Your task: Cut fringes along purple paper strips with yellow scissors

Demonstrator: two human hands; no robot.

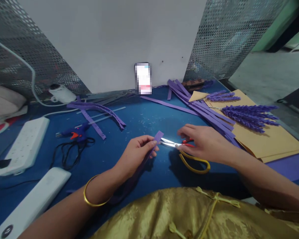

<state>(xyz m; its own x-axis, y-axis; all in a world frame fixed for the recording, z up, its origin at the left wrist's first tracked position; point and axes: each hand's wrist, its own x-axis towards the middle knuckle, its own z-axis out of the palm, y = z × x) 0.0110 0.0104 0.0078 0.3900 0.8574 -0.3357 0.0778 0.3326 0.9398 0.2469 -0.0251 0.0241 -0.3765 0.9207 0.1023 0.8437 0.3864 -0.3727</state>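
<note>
Gold garment (144, 215); strip (158, 135) juts from left grip (138, 151).

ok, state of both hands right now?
Left hand: closed, pinching a purple strip.
Right hand: closed, holding scissors by the handles.

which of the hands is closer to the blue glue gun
The left. The left hand is to the right of the blue glue gun, pinching a purple strip; the right hand is farther right, holding the scissors.
</note>
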